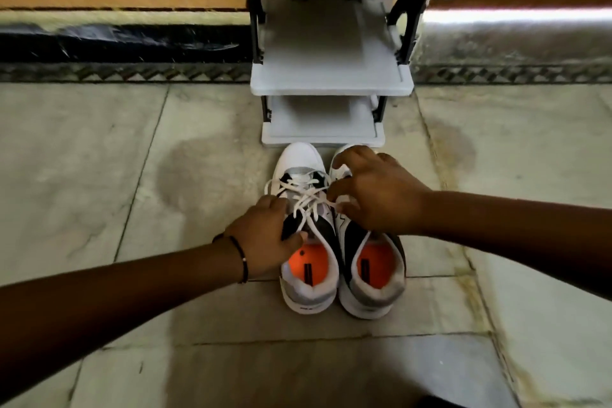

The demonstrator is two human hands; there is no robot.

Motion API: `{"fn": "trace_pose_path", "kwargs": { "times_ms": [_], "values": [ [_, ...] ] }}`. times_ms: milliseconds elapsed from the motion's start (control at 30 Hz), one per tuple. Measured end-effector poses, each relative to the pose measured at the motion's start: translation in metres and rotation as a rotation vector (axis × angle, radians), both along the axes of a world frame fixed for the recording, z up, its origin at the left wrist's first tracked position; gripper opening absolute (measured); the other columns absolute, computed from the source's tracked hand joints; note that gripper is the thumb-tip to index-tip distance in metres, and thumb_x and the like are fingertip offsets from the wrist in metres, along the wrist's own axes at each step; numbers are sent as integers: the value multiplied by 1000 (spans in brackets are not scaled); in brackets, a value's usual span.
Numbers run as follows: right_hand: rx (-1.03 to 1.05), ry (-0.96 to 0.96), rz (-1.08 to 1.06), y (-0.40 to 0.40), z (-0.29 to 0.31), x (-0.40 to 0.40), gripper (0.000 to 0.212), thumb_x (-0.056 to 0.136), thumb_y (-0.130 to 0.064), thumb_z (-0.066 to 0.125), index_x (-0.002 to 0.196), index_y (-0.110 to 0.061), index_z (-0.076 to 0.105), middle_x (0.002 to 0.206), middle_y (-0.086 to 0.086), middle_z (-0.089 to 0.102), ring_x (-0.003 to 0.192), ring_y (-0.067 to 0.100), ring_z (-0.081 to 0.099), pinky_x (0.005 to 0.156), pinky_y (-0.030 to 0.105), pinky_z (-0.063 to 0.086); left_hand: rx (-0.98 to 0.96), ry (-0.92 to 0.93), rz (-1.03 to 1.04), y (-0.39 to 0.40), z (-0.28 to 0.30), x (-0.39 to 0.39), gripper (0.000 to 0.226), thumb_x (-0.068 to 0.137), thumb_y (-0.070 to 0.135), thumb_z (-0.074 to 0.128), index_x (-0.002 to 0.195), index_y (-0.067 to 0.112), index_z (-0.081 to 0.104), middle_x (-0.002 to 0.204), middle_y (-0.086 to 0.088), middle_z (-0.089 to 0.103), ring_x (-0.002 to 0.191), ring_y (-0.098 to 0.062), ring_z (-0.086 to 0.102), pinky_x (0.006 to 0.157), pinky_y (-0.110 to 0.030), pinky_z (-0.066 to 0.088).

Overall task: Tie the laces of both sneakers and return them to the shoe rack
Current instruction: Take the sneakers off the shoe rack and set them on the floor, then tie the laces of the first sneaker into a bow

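Two white, black and grey sneakers with orange insoles stand side by side on the floor, toes toward the shoe rack (331, 83). The left sneaker (306, 295) has white laces (306, 199) crossing loosely over its tongue. My left hand (265, 238) rests on that shoe's left side and pinches a lace near the collar. My right hand (371, 192) lies over the front of the right sneaker (374, 291), and its thumb and fingers pinch the other lace end at the left shoe. The right sneaker's laces are hidden under my hand.
The grey plastic shoe rack has several tiers, with nothing on the two lower shelves that show. It stands against a wall base with a patterned border (132, 73). Pale stone floor tiles (165, 325) surround the shoes, with a damp stain (192, 172) at the left.
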State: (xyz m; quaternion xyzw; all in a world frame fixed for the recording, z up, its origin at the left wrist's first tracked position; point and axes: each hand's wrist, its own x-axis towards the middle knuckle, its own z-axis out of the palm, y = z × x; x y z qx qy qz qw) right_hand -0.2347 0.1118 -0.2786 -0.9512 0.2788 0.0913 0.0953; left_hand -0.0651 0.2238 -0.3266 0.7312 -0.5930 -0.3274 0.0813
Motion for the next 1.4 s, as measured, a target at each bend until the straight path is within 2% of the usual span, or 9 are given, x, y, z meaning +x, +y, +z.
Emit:
{"fn": "trace_pose_path", "kwargs": {
  "times_ms": [200,367,567,667,833,967,1133,1267,1400],
  "values": [
    [-254,59,269,11,-17,10,29,74,-32,59,98,-18,67,119,15,53,116,36,46,84,46,41,-54,-28,-65,-17,1,4,61,73,45,64,121,12,46,121,-12,48,111,-27,50,92,-33,43],
    [-207,276,-22,-16,-15,2,48,86,-46,45,123,-17,54,141,13,35,133,29,27,102,47,31,-48,-37,-82,-18,1,4,61,75,36,68,124,11,41,127,-14,42,111,-29,49,92,-32,42],
    [-340,281,-341,-81,14,-15,43,88,-39,46,123,-15,53,135,18,43,126,34,37,93,46,42,-60,7,-70,-16,-1,8,57,77,46,62,121,15,45,124,-10,45,108,-24,51,93,-32,44],
    [-419,101,-236,-81,17,-15,34,89,-31,44,115,-13,58,118,18,53,111,35,49,82,41,44,-133,96,-20,-21,4,5,36,85,40,53,106,12,57,104,-9,53,97,-19,51,90,-32,45],
    [154,-33,-101,-8,-3,17,35,91,-37,46,69,-13,59,72,8,60,68,21,54,62,28,37,-114,261,34,-36,13,1,23,85,21,58,66,8,55,66,-1,48,64,-12,45,65,-25,40],
    [433,-105,-169,9,-24,33,32,83,-30,62,73,0,65,79,19,67,71,23,57,59,28,36,-53,718,386,-48,34,9,20,92,16,46,73,17,53,78,1,59,69,-11,54,52,-18,48],
    [820,-424,-464,18,-32,39,3,76,-5,68,79,-5,68,79,9,67,73,14,59,68,26,46,-214,691,237,-52,50,24,20,92,13,46,80,22,60,86,7,64,79,-2,59,68,-21,46],
    [1084,-550,-566,16,-20,47,6,80,-1,59,85,-6,58,88,27,61,64,26,48,48,27,35,-278,607,16,-52,50,20,22,91,7,46,92,18,65,89,-3,67,74,2,61,69,-11,48],
    [1190,-546,-576,6,-13,41,16,87,-14,58,96,-3,64,62,6,56,52,14,43,48,24,30,-229,538,-38,-60,52,20,30,94,7,36,114,15,57,102,6,62,94,1,57,70,-2,44]
  ]
}}
